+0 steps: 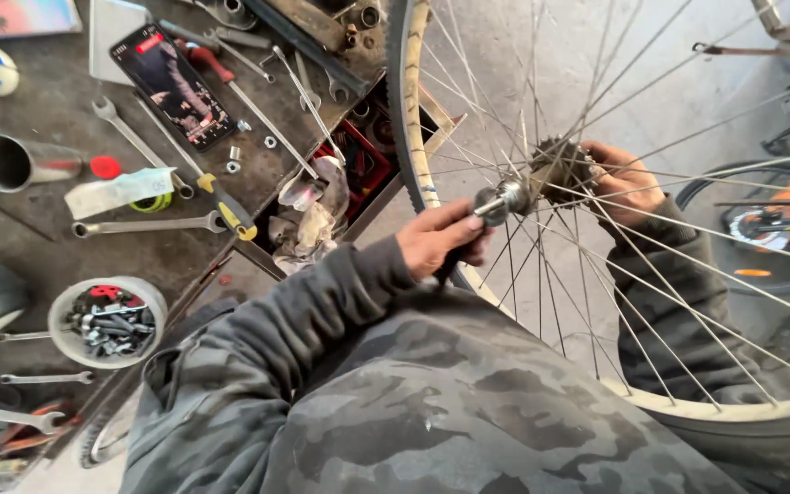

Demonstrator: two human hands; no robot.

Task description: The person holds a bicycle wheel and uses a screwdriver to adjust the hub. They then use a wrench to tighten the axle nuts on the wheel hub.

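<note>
A spoked bicycle wheel (411, 137) with a pale rim and dark tyre stands upright across my lap. My left hand (441, 240) is closed around a dark tool handle and pinches the silver axle end of the hub (503, 198). Behind the spokes, my right hand (624, 181) grips the rusty freewheel sprocket (558, 166) on the far side of the hub. Both arms wear grey camouflage sleeves.
A dirty workbench (38, 229) on the left carries several spanners, a yellow-handled screwdriver (221, 203), a phone (172, 84), a metal cup (11, 162) and a round tub of bolts (107, 320). A rag (313, 224) hangs at its edge. Another bicycle (770, 220) stands at right.
</note>
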